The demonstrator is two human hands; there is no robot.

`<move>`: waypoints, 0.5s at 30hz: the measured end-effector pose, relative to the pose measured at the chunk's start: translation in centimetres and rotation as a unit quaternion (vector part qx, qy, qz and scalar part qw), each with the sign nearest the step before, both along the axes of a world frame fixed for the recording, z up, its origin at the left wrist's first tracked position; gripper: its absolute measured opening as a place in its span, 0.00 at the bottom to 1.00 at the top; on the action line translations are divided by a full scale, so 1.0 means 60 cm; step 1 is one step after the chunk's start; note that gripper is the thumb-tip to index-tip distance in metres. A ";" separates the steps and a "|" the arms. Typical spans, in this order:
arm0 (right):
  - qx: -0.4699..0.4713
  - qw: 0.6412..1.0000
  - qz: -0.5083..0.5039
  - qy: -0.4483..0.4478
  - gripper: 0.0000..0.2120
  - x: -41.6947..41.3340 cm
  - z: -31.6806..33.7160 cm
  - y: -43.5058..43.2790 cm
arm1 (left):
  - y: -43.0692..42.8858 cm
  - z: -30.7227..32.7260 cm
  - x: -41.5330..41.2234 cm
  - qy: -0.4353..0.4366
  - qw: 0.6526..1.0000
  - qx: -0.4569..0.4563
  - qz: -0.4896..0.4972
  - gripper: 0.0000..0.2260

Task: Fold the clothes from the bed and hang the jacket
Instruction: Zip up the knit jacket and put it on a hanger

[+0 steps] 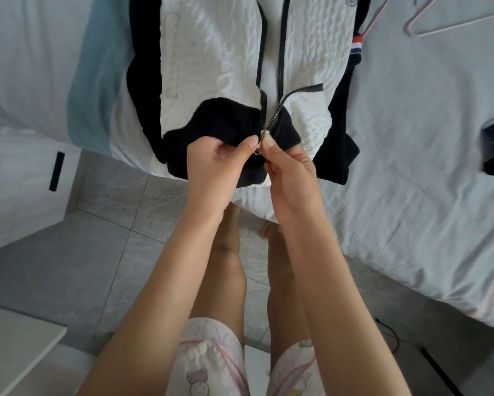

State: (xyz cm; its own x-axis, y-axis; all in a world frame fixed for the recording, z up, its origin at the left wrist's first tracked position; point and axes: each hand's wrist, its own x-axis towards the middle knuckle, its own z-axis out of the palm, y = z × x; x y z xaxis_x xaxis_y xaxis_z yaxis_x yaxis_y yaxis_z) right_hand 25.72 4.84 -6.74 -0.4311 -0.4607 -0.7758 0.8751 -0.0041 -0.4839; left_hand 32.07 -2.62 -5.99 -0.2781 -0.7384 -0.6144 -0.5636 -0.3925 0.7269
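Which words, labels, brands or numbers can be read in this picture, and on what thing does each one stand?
Badge on the jacket, top edge of the view: a few letters, too small and blurred to read, partly cut off.
Striped tab on the jacket: colours only, no text.
Shorts: cartoon figures only, no text.

No text can be read; the small badge [351, 0] on the jacket [211, 67] is too blurred.
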 end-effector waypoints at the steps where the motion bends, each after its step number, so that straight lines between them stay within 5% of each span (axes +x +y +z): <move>1: 0.000 1.000 -0.004 0.001 0.07 0.000 0.000 -0.002 | -0.003 -0.001 0.000 -0.001 1.000 -0.007 -0.007 0.11; 4: -0.008 1.000 -0.012 0.006 0.06 0.001 -0.007 -0.008 | -0.009 -0.007 0.001 -0.001 1.000 -0.005 -0.014 0.19; 8: -0.004 1.000 -0.004 0.005 0.05 -0.001 -0.016 -0.009 | -0.017 -0.006 0.004 -0.014 0.999 0.035 -0.026 0.05; 11: 0.001 1.000 0.019 0.002 0.03 -0.007 -0.018 -0.008 | -0.021 -0.010 0.002 -0.011 0.998 0.048 -0.026 0.09; 15: 0.097 0.967 0.225 0.069 0.14 -0.043 -0.004 -0.009 | -0.026 -0.001 0.004 -0.010 0.998 0.058 -0.021 0.21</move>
